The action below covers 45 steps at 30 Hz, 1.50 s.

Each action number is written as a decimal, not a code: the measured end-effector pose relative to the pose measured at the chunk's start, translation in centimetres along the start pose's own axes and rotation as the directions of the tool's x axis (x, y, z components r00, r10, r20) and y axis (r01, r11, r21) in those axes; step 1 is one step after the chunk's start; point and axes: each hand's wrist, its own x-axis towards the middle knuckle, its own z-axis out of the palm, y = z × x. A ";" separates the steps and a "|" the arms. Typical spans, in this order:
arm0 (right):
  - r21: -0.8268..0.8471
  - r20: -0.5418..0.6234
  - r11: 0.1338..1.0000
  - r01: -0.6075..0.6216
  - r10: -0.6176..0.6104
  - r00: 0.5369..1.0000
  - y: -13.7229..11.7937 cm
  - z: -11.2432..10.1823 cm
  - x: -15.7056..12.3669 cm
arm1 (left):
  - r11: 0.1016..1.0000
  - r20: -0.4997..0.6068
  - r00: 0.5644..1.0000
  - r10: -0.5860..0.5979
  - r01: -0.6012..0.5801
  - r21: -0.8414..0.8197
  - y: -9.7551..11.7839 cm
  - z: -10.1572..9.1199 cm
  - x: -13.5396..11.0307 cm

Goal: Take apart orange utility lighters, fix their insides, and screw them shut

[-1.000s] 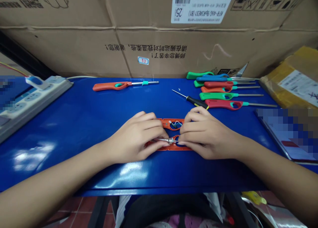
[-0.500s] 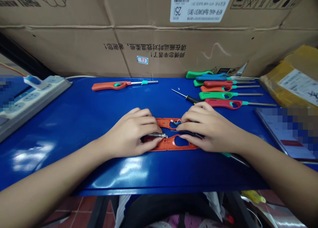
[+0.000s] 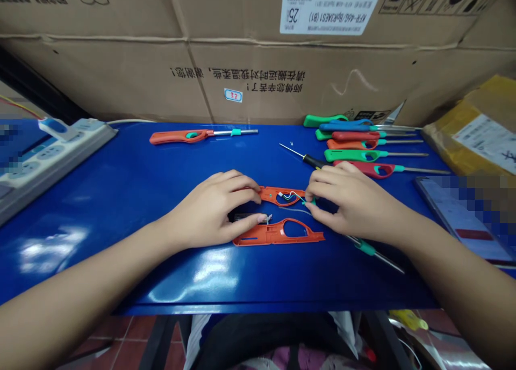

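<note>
My left hand [image 3: 217,206] lies with fingers apart. Its fingertips rest at the left end of the far orange lighter shell half [image 3: 269,194], and the thumb touches a clear-and-metal part [image 3: 264,218] mostly hidden under the palm. With thumb and forefinger my right hand [image 3: 342,201] pinches a small teal piece [image 3: 309,202] at the far half's right end. Thin wires [image 3: 293,194] with a white connector lead toward it. Nearer me lies the other orange shell half [image 3: 278,233], untouched on its right side. A thin grey strand [image 3: 294,209] runs between the halves.
A metal tube with a teal collar [image 3: 366,247] lies by my right wrist. Behind are a screwdriver [image 3: 310,159], several lighters [image 3: 355,155] and one orange lighter [image 3: 177,137]. A power strip [image 3: 52,152], cardboard box [image 3: 141,80], yellow-taped parcel [image 3: 471,123] and phone [image 3: 463,214] surround them.
My right hand has moved slightly right, uncovering the near shell's right end and the collared tube. The black slim thing under its fingers no longer shows. My left thumb and forefinger have spread.
</note>
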 end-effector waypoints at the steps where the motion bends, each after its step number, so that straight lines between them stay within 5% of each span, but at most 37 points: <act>1: 0.002 -0.006 1.000 -0.012 0.012 1.000 0.0 0.0 0.1 | 1.000 0.008 1.000 -0.008 0.008 -0.006 0.0 0.1 0.0; 19: 0.062 -0.111 0.988 -0.140 0.146 0.983 0.8 0.4 0.4 | 1.000 0.074 0.997 -0.014 0.014 0.002 0.0 0.4 -0.2; 27: 0.071 0.001 0.997 -0.014 0.014 1.000 1.4 0.0 0.2 | 1.000 0.068 0.998 0.005 -0.006 0.024 0.2 0.6 -0.4; 35: 0.062 -0.087 0.989 -0.132 0.137 0.987 1.8 0.4 0.3 | 1.000 0.042 0.999 0.028 -0.029 0.010 0.5 0.4 -0.4; 45: 0.183 -0.120 0.980 -0.075 0.098 0.988 1.6 0.6 0.4 | 1.000 0.047 0.999 0.012 -0.012 0.002 0.6 0.6 -0.2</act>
